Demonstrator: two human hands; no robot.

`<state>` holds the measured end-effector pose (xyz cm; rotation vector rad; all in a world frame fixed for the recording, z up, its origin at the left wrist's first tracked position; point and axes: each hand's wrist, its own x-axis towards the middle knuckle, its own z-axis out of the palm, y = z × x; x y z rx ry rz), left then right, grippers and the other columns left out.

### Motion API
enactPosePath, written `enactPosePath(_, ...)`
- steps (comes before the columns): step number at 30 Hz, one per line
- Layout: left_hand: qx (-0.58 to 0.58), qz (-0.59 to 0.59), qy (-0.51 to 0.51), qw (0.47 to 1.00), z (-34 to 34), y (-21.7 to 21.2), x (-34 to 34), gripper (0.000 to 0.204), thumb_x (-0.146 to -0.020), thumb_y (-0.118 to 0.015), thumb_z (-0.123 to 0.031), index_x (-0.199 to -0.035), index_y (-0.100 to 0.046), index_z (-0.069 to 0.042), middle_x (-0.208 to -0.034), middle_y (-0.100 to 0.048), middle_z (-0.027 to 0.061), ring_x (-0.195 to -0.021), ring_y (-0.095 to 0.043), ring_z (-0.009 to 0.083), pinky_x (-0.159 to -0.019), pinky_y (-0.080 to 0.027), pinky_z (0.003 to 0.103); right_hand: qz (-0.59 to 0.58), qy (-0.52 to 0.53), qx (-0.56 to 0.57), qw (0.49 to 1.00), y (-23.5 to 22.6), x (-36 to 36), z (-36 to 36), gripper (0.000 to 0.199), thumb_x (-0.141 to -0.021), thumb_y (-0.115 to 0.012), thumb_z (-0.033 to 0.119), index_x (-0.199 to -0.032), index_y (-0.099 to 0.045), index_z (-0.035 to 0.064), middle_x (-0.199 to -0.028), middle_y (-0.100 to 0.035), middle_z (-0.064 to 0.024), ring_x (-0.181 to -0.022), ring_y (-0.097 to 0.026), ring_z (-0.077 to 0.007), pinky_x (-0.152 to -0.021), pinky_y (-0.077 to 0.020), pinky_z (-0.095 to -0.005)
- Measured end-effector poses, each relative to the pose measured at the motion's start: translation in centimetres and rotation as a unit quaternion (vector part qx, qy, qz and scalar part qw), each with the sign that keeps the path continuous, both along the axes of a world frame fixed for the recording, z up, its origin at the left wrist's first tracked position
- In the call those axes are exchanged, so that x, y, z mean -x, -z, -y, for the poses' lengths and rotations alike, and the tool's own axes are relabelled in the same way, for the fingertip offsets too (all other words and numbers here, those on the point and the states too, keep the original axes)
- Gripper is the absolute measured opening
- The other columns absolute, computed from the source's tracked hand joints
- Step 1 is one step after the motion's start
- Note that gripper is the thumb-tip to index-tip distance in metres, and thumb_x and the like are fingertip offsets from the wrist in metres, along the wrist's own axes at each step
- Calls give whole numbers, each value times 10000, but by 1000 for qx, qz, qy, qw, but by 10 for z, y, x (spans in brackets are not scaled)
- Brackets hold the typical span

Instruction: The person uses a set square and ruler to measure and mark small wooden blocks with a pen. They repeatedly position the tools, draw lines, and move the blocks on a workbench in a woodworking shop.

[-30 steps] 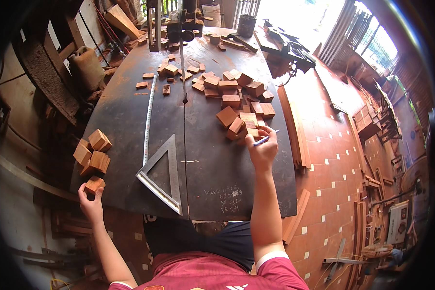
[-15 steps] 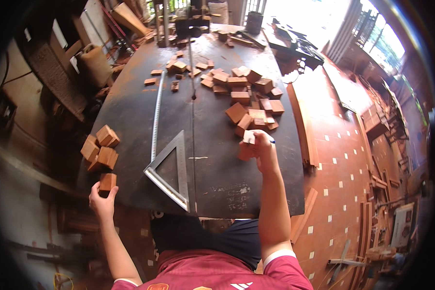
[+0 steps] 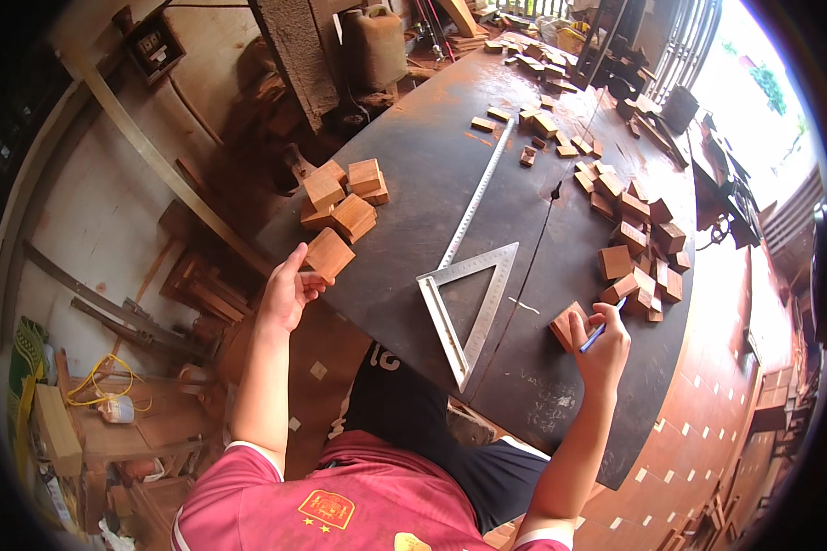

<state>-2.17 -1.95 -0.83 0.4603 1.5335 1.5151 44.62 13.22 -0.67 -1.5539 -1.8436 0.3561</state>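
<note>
At the table's left edge, my left hand (image 3: 288, 296) is closed round the near end of a reddish-brown wooden block (image 3: 331, 254). This block lies against a small group of similar blocks (image 3: 354, 216). My right hand (image 3: 604, 347) grips another wooden block (image 3: 565, 324) between thumb and fingers, low over the dark table. A blue pen (image 3: 592, 338) is tucked among the same fingers. Just beyond that hand is a large heap of wooden blocks (image 3: 632, 237). Between my hands lies a metal triangular square (image 3: 473, 303), its corner at the end of a long steel ruler (image 3: 478, 195).
The dark tabletop (image 3: 404, 174) has a slot running along it and chalk marks near its front. Smaller wood pieces (image 3: 547, 124) lie farther back. A plastic jug (image 3: 374, 50) stands beyond the left edge. Yellow cord (image 3: 101, 381) hangs at lower left.
My view has swung left. The left block now sits closer against its group. My right hand still holds its block and pen, with the block turned and lower.
</note>
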Motion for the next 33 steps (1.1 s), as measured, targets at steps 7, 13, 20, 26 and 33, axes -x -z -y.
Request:
enactPosePath(7, -38, -216, -35, 975, -10, 10, 2, 511, -958, -764, -432, -1222, -652, -9, -982, -753, 121, -846, -677, 144, -763, -520, 288, -3, -10, -51, 999, 10, -11, -2, 448, -814, -881, 244, -1150, -683, 24, -904, -728, -153, -768, -700, -291, -736, -549, -381)
enactPosePath(13, 5, -555, -61, 829, -15, 19, 1, 578, -835, -895, -225, -1281, -624, 25, -1202, -721, 216, -1041, -705, 289, -923, -560, 397, -203, 18, -29, 978, 11, -18, -10, 387, -836, -838, 28, -1193, -687, 35, -988, -734, -60, -747, -608, -87, -717, -517, -256)
enactPosePath(20, 72, -636, -69, 765, -14, 24, 0, 540, -864, -833, -152, -1331, -604, -4, -1327, -653, 220, -1224, -626, 388, -1053, -499, 464, -268, 19, -10, 963, 13, -29, -14, 446, -822, -878, 34, -1214, -671, -18, -1104, -734, -87, -785, -668, -68, -729, -532, -220)
enactPosePath(26, -24, -675, 9, 738, -13, 5, -56, 480, -858, -830, -194, -1272, -656, -26, -1340, -642, 190, -1243, -606, 392, -1076, -476, 484, -251, 47, 19, 967, 7, -19, -10, 473, -786, -905, 66, -1211, -698, 38, -951, -770, -83, -748, -699, -96, -731, -562, -259)
enactPosePath(33, -21, -664, 108, 740, -49, 2, -120, 701, -838, -839, -484, -1282, -638, 19, -1239, -637, 208, -1175, -586, 404, -1025, -474, 494, -166, -2, 23, 986, 6, -17, -11, 616, -753, -951, 208, -1273, -675, 24, -1101, -752, -174, -993, -736, -254, -880, -583, -373)
